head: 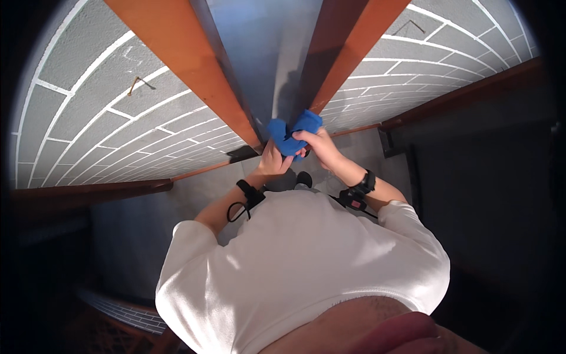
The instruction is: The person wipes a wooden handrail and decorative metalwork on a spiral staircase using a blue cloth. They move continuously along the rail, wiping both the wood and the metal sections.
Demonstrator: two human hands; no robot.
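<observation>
A bunched blue cloth (289, 140) hangs between my two hands in front of a doorway. From the left, my left hand (273, 160) grips its lower part. My right hand (319, 144) pinches the cloth's right side, with the thumb laid over it. Part of the cloth stands up near the orange right door post (349, 57); I cannot tell whether it touches the post. On the other side, the orange left door post (185, 53) runs down close to my left hand. The fingers behind the cloth are partly hidden.
Grey walls with white brick lines flank the opening, the left wall (146, 115) and the right wall (398, 84). A bent nail (132, 86) sticks out at left, another nail (417, 26) at right. Dark furniture (477, 186) stands at right. Devices with cables are strapped to both wrists.
</observation>
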